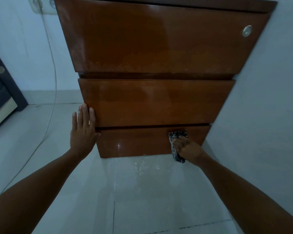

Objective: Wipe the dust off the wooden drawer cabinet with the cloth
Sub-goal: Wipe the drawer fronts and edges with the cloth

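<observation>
**Bottom drawer front: cloth under right hand**

The wooden drawer cabinet (156, 102) stands on a tiled floor (142, 191) against a wall. The right hand (187, 147) presses the checked cloth (177, 135) against the lowest drawer's right end; cloth shows above the curled fingers and hangs below the palm. The left hand (83, 130) lies flat, fingers straight, on the cabinet's left edge.

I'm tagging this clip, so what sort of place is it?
Probably a room in a home: a wooden drawer cabinet stands against a white wall on a tiled floor, with a wall socket beside it.
</observation>
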